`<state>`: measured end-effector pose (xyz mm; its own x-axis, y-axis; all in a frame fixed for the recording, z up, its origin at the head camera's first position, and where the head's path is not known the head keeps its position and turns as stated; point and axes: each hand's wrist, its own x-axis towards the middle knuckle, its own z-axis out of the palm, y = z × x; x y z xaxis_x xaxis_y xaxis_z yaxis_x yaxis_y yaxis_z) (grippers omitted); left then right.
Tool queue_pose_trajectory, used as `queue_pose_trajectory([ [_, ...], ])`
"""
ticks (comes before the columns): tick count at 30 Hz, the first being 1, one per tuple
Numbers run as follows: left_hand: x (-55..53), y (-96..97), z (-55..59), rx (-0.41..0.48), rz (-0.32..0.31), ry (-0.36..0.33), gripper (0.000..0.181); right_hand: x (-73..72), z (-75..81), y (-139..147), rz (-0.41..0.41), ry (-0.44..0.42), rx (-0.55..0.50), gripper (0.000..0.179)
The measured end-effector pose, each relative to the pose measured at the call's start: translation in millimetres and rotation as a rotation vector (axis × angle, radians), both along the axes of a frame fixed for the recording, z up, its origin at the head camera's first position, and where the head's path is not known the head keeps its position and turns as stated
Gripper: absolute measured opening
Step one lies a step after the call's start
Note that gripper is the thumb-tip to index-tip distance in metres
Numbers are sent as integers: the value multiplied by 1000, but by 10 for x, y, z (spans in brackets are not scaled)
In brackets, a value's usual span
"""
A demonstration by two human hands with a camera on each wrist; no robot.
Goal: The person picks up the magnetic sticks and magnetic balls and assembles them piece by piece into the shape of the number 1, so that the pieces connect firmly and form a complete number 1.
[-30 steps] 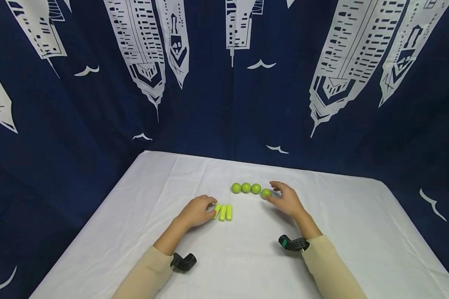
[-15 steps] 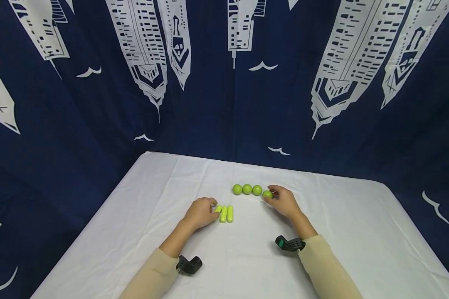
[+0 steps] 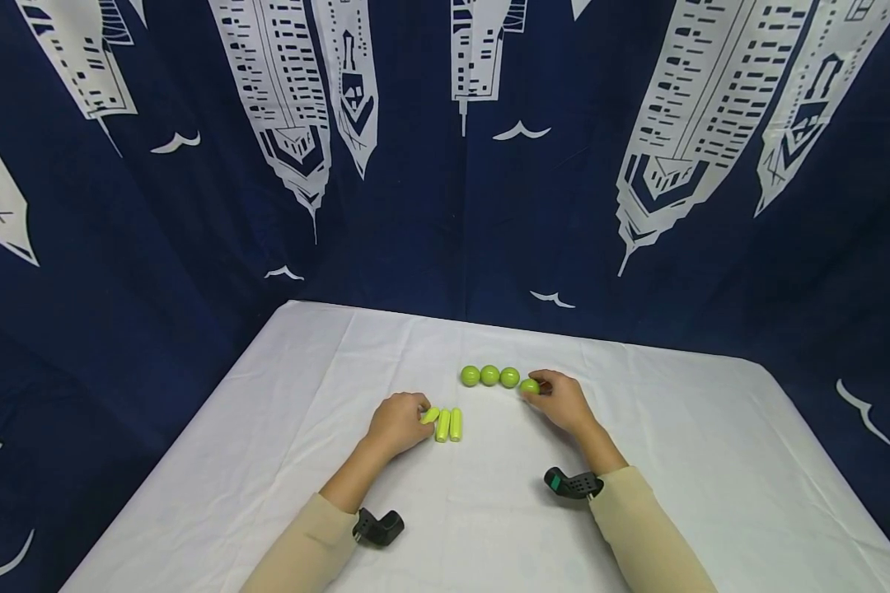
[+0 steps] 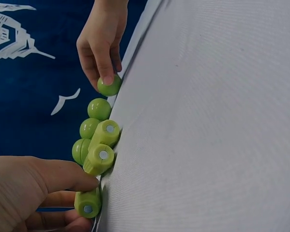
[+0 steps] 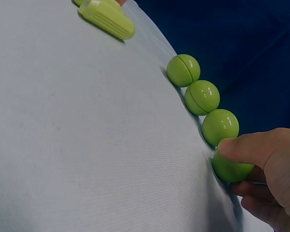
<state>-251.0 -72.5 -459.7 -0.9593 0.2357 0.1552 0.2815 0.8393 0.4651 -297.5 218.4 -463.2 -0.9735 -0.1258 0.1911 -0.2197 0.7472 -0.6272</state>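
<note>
My left hand (image 3: pixel 396 424) pinches the leftmost yellow-green cylinder (image 4: pixel 88 205) between thumb and fingers. That cylinder lies slanted, while two like it, a middle cylinder (image 3: pixel 442 426) and a right one (image 3: pixel 456 424), lie side by side just to its right. Each has a pale round spot on its end in the left wrist view. Farther back, my right hand (image 3: pixel 566 403) pinches a glossy green ball (image 5: pixel 231 166) at the right end of a row. Three more balls (image 3: pixel 489 375) with seams line up to its left. The fingers partly cover the pinched ball.
A white cloth (image 3: pixel 489 511) covers the table, slightly creased. Behind it hangs a dark blue curtain (image 3: pixel 430 231) printed with white buildings and birds. Black wrist cameras, a left one (image 3: pixel 380 527) and a right one (image 3: pixel 573 483), sit at the beige sleeve cuffs.
My right fingers have drawn in around the end ball. My left hand has moved slightly right, and its cylinder has turned to a steeper slant.
</note>
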Motion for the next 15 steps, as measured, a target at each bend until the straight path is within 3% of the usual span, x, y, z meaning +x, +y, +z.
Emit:
queue_pose_trajectory([
  [15, -3, -27, 4, 28, 35, 4, 26, -5, -36, 26, -21, -28, -39, 38],
])
